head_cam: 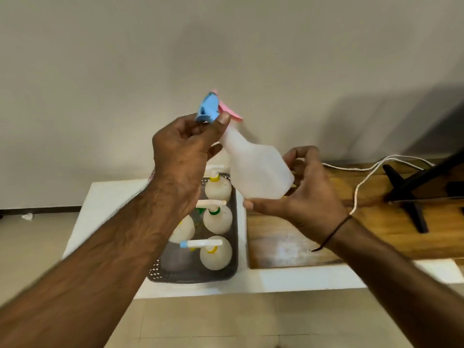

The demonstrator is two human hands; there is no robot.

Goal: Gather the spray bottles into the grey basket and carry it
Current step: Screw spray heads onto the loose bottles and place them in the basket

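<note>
**While one bottle hangs in the air, the basket is nearly packed**

Although most of the gathering looks done, the carrying has not begun: the grey basket (233, 247) sits on the white counter (100, 197), and nobody has a hand on it.

One white spray bottle (256, 169) is held up above the basket's far end, tilted, its blue and pink trigger head (213, 108) pointing up and away. The left hand (183, 156) is clamped round the neck just under that head, thumb pressed against it. The right hand (306, 194) cups the bottle's base, fingers curled round the bottom edge and thumb along its near side. Both hands are on this one bottle.

Counting inside the basket, I make out four bottles standing upright: three in a row along the basket's right side, with yellow or green collars, and a fourth (183, 229) to their left, mostly hidden behind the left forearm. More may sit under that arm; I cannot tell.

So five bottles show in all, four in and one held. What remains, by my reckoning, is lowering this one into a free spot and then lifting the basket. No other bottles show on the wooden surface (376, 222) right of the basket, only a white cable (361, 182) and a black stand (411, 194).
</note>
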